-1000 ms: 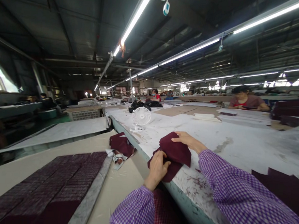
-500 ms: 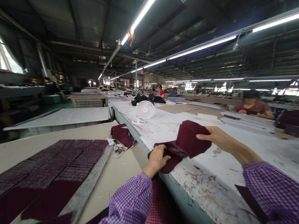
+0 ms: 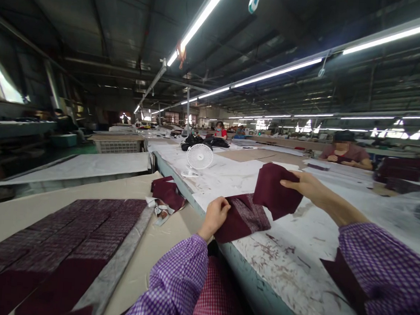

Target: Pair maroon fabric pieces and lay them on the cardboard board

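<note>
Maroon fabric pieces (image 3: 276, 191) hang from my right hand (image 3: 303, 184), pinched between thumb and fingers above the white-covered table. Lower and to the left, my left hand (image 3: 216, 217) pinches the edge of another maroon fabric piece (image 3: 239, 226), which lies at the table's near edge. A striped, greyish patch shows on part of that lower piece. Whether the two portions are joined is hidden where they overlap. Another maroon piece (image 3: 347, 282) lies partly under my right sleeve.
Rows of maroon cut fabric (image 3: 81, 244) cover the cream table at left, beside a heap of maroon and white scraps (image 3: 167, 195). A small white fan (image 3: 200, 157) stands ahead, with black cloth (image 3: 204, 141) behind it. A co-worker (image 3: 347, 152) sits across at right.
The lower piece has been spread flatter, showing its striped patch, and my left hand now pinches its edge. My right hand has lifted its fabric slightly. The view has shifted a little.
</note>
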The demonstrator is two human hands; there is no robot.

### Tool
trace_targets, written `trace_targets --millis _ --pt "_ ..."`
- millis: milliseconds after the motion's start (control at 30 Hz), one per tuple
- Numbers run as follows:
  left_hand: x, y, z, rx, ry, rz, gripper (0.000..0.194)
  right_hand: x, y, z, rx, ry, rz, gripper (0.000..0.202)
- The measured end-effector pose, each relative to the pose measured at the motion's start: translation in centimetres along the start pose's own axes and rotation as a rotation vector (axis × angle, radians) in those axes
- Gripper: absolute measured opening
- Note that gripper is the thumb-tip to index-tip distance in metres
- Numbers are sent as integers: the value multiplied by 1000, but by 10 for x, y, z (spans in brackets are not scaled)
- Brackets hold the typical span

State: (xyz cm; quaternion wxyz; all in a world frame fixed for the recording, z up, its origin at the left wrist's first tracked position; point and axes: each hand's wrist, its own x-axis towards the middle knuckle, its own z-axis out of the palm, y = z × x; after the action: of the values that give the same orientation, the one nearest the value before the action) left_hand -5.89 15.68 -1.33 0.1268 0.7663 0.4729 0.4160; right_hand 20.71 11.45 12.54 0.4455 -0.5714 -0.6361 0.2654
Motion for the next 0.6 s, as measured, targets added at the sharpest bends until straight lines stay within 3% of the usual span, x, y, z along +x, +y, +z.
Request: trace_targets --millis 133,300,367,500,567,600 --pt "14 5 -7 14 108 25 23 5 2 1 -45 -94 -46 35" --pt "35 23 4 33 -88 113 21 4 1 11 -219 -124 -131 35" --pt "42 26 13 51 -140 68 16 -1 -3 14 -287 -151 -168 36" --pt "50 15 26 95 -110 -124 21 -25 -13 7 -317 -325 -238 39" --pt "54 6 27 107 -101 -220 20 -38 -17 -3 -254 -316 -217 40" --pt "56 3 27 109 -94 -261 19 -44 -18 -9 -214 -245 -199 40"
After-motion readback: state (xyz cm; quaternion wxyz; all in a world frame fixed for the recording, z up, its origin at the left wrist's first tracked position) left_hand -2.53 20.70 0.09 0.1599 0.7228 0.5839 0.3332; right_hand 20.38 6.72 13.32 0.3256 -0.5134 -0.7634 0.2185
